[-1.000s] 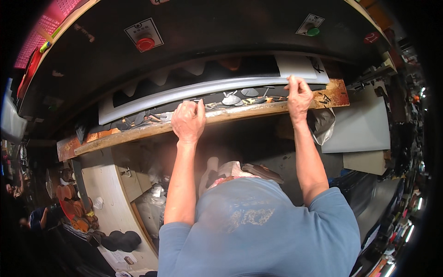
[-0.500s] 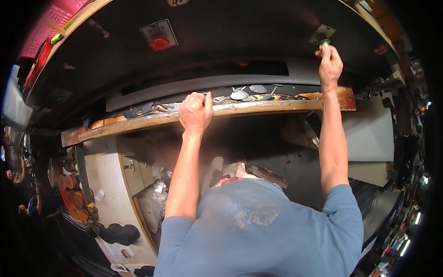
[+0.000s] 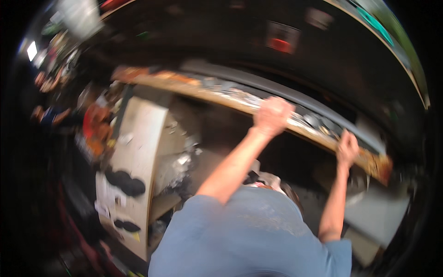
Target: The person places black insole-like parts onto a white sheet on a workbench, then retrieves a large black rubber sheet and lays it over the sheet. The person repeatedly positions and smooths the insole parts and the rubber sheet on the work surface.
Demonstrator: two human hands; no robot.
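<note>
A long wooden strip [image 3: 207, 93] runs along the front of a narrow ledge strewn with dark and pale scraps [image 3: 235, 93]. My left hand [image 3: 273, 116] is curled over the middle of this strip, its fingers closed and somewhat smeared by motion. Farther right, my right hand [image 3: 347, 148] hovers at or just above the strip, fingers bent in. Whether it touches the wood or holds something small, I cannot tell. Behind the ledge lies a grey bar [image 3: 221, 74], and beyond that a dark machine front bears a red button [image 3: 280, 45].
To the left stands a pale wooden cabinet [image 3: 134, 134] with black shapes [image 3: 124, 183] on its face. Crumpled plastic [image 3: 182, 161] sits inside it. Orange-brown round pieces [image 3: 96, 124] are stacked beyond. A grey panel [image 3: 378, 207] stands on the right. Another person [image 3: 53, 115] is at far left.
My right hand has left the green button and come down to the wooden strip. The view has swung to the left and tilted. My left hand stays on the strip.
</note>
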